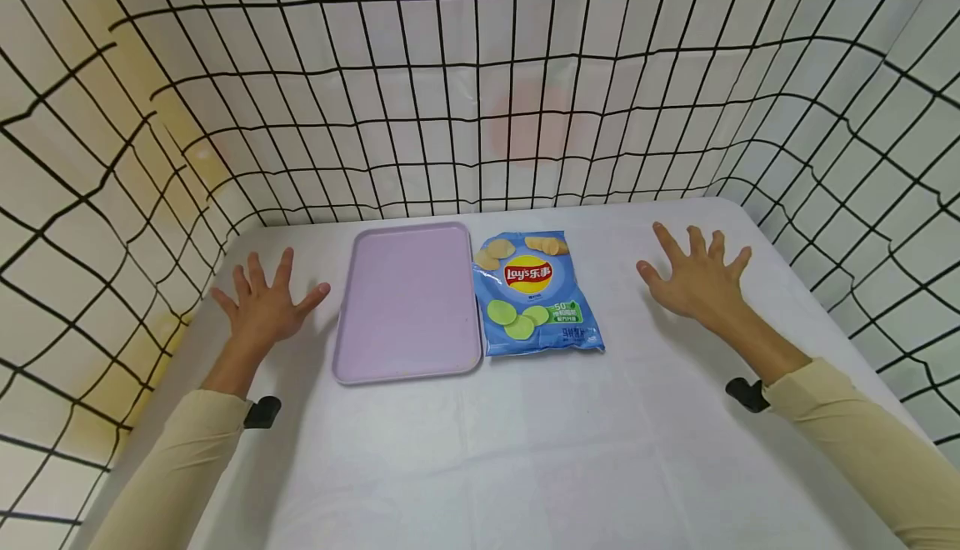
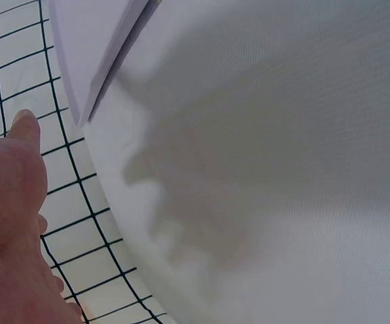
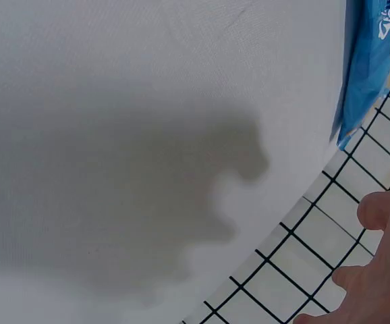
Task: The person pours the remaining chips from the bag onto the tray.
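A pale purple tray [image 1: 408, 304] lies flat on the white-covered table, left of the middle. Right beside it, against its right edge, is a blue bag of Lay's potato chips [image 1: 534, 292], label up; a corner of the bag [image 3: 370, 64] shows in the right wrist view. To the left of the tray my left hand [image 1: 264, 300] hovers over the table with fingers spread, holding nothing. My right hand [image 1: 701, 279] is likewise spread and bare, off to the right of the bag. Both hands cast shadows on the cloth.
Black wire mesh [image 1: 480, 75] rises along the back and both sides, with pale fabric behind it. The white tablecloth [image 1: 480, 467] stretches in front of the tray and bag. A black strap piece sits at each wrist, below the beige sleeves [image 1: 847, 433].
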The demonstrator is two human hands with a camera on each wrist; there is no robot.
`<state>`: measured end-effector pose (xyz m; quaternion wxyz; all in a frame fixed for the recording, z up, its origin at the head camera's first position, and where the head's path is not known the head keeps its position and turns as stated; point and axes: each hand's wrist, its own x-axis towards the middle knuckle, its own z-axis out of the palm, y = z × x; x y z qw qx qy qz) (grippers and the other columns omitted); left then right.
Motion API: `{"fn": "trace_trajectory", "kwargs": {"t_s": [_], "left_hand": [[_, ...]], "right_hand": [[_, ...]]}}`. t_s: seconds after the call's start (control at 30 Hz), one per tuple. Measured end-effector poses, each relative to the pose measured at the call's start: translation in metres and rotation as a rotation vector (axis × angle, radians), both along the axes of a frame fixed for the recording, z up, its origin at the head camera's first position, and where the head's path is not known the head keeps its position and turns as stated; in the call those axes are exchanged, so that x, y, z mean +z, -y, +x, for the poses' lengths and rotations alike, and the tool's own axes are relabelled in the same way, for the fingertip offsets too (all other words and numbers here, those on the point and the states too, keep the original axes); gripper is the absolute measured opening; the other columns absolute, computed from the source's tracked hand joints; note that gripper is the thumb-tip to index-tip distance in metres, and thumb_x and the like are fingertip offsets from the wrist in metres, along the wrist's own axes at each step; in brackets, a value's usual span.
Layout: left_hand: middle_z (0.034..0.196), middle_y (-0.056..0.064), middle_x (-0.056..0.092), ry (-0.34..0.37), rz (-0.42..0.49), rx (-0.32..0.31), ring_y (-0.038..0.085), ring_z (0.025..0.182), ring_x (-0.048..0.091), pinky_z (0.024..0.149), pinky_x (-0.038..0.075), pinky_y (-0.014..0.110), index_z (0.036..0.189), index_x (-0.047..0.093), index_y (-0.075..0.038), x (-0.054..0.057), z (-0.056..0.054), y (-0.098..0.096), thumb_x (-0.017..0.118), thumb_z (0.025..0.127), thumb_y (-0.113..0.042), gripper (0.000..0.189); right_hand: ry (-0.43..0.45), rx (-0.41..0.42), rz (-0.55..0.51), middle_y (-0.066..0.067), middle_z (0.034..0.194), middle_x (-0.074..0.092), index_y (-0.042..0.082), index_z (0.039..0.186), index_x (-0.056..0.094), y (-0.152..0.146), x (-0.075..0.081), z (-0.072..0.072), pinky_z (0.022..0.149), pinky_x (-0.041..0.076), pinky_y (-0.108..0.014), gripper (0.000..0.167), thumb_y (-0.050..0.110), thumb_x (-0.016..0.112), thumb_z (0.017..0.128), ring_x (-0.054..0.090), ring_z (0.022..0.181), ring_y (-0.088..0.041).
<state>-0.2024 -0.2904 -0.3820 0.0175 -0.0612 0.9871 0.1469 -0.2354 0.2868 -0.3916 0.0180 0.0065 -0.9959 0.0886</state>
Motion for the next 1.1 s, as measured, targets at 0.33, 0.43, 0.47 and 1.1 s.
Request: {"fn": "trace_trajectory", "kwargs": {"t_s": [0.33, 0.43, 0.47, 1.1], "left_hand": [[0.161, 0.037, -0.017, 0.027, 0.046, -0.031, 0.059, 0.148, -0.016, 0.108, -0.012, 0.080, 0.164, -0.001, -0.013, 0.000, -0.005, -0.006, 0.045, 0.098, -0.067, 0.096], [0.160, 0.038, -0.021, 0.055, 0.088, -0.058, 0.059, 0.147, -0.016, 0.109, -0.009, 0.080, 0.163, -0.005, -0.013, 0.001, -0.007, -0.009, 0.043, 0.098, -0.067, 0.097], [0.160, 0.038, -0.021, 0.064, 0.103, -0.066, 0.060, 0.147, -0.016, 0.109, -0.008, 0.080, 0.163, -0.007, -0.013, 0.001, -0.008, -0.010, 0.043, 0.099, -0.067, 0.097], [0.162, 0.031, 0.022, 0.066, 0.388, -0.094, 0.050, 0.147, 0.030, 0.116, 0.028, 0.064, 0.164, 0.005, -0.010, 0.009, -0.016, -0.019, 0.045, 0.105, -0.052, 0.083]], "right_hand": [[0.022, 0.015, -0.077, -0.040, 0.157, 0.014, 0.018, 0.164, 0.011, 0.011, 0.001, -0.002, 0.106, -0.002, -0.083, 0.080, 0.060, 0.037, 0.101, 0.008, 0.142, -0.066], [0.028, 0.031, -0.107, -0.040, 0.157, 0.017, 0.019, 0.164, 0.009, 0.018, 0.001, -0.004, 0.106, 0.006, -0.081, 0.080, 0.059, 0.039, 0.101, 0.015, 0.141, -0.063], [0.028, 0.035, -0.114, -0.039, 0.156, 0.018, 0.020, 0.164, 0.009, 0.020, 0.001, -0.004, 0.105, 0.009, -0.081, 0.080, 0.059, 0.039, 0.101, 0.018, 0.140, -0.063], [0.271, 0.022, -0.571, -0.029, 0.149, 0.048, 0.016, 0.163, 0.017, 0.049, 0.003, -0.010, 0.100, 0.051, -0.057, 0.086, 0.063, 0.049, 0.099, 0.055, 0.129, -0.046]]}}
